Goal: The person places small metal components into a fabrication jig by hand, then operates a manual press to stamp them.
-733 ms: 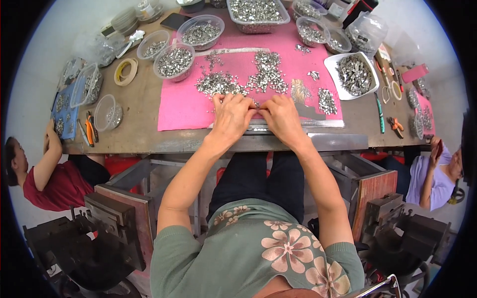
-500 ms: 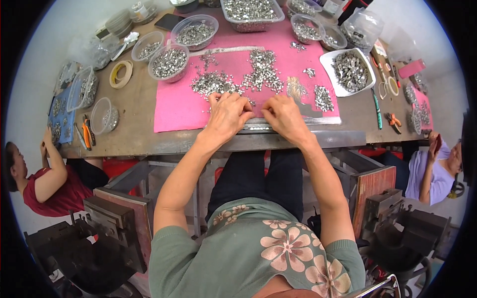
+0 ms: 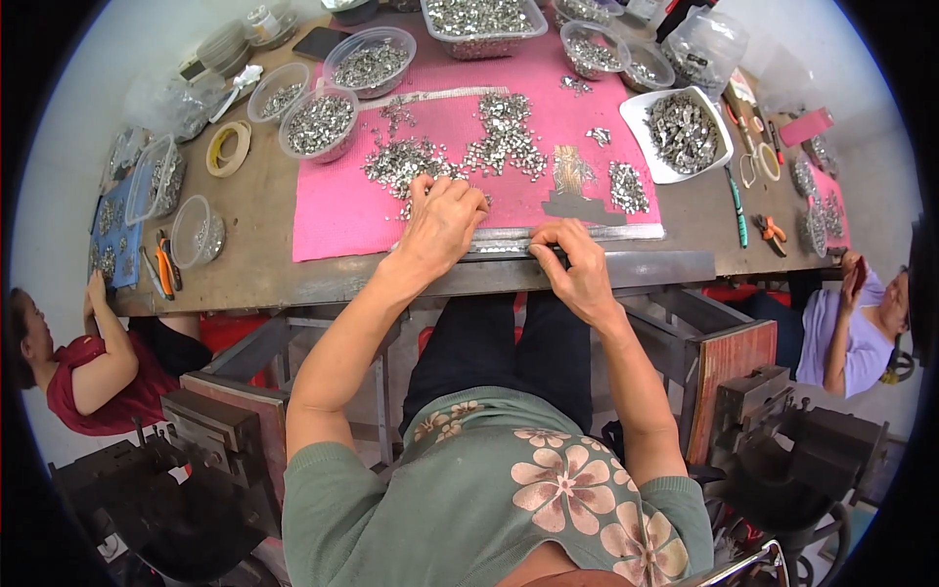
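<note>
On the pink mat (image 3: 323, 220), small silvery metal pieces lie in loose heaps. My left hand (image 3: 442, 223) reaches to the near edge of the left heap (image 3: 411, 161), fingers curled downward; whatever is between the fingertips is hidden. Along the mat's front edge runs a narrow metal strip (image 3: 501, 246) with a row of small shiny pieces on it. At its right end is my right hand (image 3: 575, 266), closed, with thumb and fingertips against the strip; anything pinched there is too small to make out. Another heap of pieces (image 3: 507, 137) lies farther back.
Clear tubs of metal pieces (image 3: 321, 123) stand behind the heaps, and a white tray (image 3: 638, 122) stands at right. Tape (image 3: 213, 155) and orange pliers (image 3: 166, 269) lie left; more pliers (image 3: 771, 235) lie right. A metal bar (image 3: 665, 267) edges the bench. Two people sit at the sides.
My left hand has shifted left and slightly forward to the heap. My right hand has drawn back toward me, to the strip's right end. The whole view has shifted slightly.
</note>
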Demonstrator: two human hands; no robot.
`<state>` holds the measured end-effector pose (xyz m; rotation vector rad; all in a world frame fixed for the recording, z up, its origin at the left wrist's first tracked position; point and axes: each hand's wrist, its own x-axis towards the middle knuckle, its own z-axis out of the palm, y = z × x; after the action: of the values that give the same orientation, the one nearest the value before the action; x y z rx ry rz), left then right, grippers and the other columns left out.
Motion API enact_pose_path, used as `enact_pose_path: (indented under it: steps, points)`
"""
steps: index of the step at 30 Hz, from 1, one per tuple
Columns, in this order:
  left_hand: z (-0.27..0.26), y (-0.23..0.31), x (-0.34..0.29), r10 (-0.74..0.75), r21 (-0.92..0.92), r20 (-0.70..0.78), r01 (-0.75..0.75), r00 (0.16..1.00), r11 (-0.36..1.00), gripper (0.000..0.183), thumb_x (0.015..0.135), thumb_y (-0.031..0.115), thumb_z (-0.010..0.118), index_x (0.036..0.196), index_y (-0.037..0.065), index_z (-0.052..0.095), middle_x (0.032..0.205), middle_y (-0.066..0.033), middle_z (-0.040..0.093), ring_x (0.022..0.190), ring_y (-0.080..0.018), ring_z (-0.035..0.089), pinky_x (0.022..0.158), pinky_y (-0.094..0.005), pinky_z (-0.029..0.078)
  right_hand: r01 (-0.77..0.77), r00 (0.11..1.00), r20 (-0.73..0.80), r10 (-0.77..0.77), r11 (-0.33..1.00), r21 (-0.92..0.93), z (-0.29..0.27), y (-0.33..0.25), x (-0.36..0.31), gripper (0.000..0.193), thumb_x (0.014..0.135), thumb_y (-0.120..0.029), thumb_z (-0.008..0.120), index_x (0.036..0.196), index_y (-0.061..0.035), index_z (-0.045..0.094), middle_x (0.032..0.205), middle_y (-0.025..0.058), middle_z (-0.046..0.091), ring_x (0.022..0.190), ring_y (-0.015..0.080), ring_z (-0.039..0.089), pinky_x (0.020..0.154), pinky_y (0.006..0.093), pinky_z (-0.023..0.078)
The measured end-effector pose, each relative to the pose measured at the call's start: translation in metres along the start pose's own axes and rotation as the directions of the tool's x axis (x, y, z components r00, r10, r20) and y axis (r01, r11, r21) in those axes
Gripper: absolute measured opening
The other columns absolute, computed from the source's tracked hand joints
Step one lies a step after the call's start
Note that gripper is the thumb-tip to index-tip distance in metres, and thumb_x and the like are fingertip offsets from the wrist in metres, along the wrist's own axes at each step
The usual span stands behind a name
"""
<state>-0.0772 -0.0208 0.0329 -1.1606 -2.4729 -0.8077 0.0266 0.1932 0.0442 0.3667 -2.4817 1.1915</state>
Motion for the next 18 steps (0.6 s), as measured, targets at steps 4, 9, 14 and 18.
enact_pose_path:
  steps: [4,9,14,18]
  points:
    - [-0.004,0.018,-0.003,-0.069,-0.131,-0.016,0.066,0.997,0.989,0.007,0.090,0.008,0.068,0.097,0.008,0.065,0.085,-0.0051,0.062,0.087,-0.0249,0.059,0.090,-0.0412,0.037,0.044,0.999,-0.023,-0.045,0.999,-0.028,0.006,0.003,-0.002,0.012,0.085,0.000,0.073,0.092,-0.0009,0.063,0.095,0.0097,0.067,0.090,0.0285,0.062,0.082,0.0396,0.047]
    - [0.005,0.045,-0.016,-0.122,-0.312,-0.067,0.096,0.990,0.945,0.007,0.090,0.005,0.067,0.096,0.005,0.063,0.088,-0.0073,0.063,0.085,-0.0270,0.059,0.082,-0.0393,0.040,0.120,0.991,-0.042,-0.126,0.984,-0.130,0.007,0.005,-0.004,0.012,0.085,-0.003,0.074,0.094,-0.0026,0.066,0.096,0.0091,0.068,0.090,0.0279,0.062,0.080,0.0407,0.046]
    - [0.012,0.054,-0.019,-0.121,-0.353,-0.092,0.081,0.988,0.932,0.011,0.087,0.002,0.068,0.096,0.005,0.061,0.091,-0.0083,0.061,0.088,-0.0283,0.059,0.081,-0.0401,0.040,0.096,0.995,-0.021,-0.098,0.992,-0.086,-0.002,0.003,-0.006,0.014,0.086,-0.003,0.073,0.100,-0.0014,0.069,0.099,0.0105,0.071,0.093,0.0289,0.066,0.083,0.0391,0.048]
    - [0.015,0.055,-0.018,-0.089,-0.329,-0.106,0.050,0.990,0.943,0.012,0.086,0.003,0.070,0.095,0.005,0.062,0.091,-0.0076,0.061,0.089,-0.0280,0.058,0.080,-0.0400,0.040,-0.025,0.997,-0.072,0.026,1.000,0.015,-0.007,0.005,-0.008,0.014,0.087,-0.004,0.073,0.101,-0.0011,0.070,0.098,0.0106,0.072,0.091,0.0286,0.067,0.083,0.0383,0.048]
